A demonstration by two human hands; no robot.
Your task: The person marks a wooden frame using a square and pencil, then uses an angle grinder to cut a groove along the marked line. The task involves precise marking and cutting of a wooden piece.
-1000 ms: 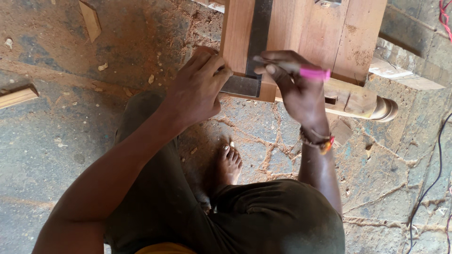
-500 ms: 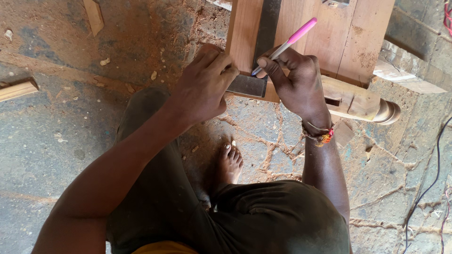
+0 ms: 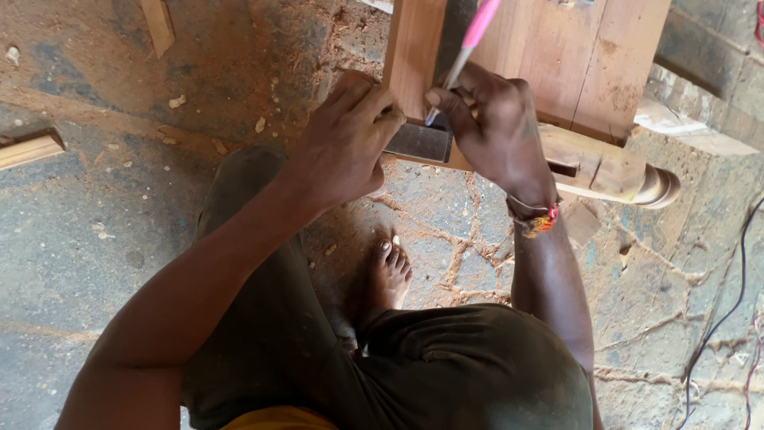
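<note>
Your left hand (image 3: pixel 346 139) gripped one flat metal square (image 3: pixel 420 142) | right hand (image 3: pixel 493 127) pinched one pink pen (image 3: pixel 469 44) | three smooth planks (image 3: pixel 557 56) | one rounded leg (image 3: pixel 629 171)

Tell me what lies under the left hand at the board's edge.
The left hand presses a dark metal square against the wooden board. How far the square runs beneath the fingers is hidden.

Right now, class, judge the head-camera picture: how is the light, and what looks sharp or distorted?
Head view: soft, even daylight, no glare; faint shadow under the left hand and right hand. Pen, square and board are sharp. The wide lens swells the near forearms and knees; the frame's top edge crops pen and board.
</note>
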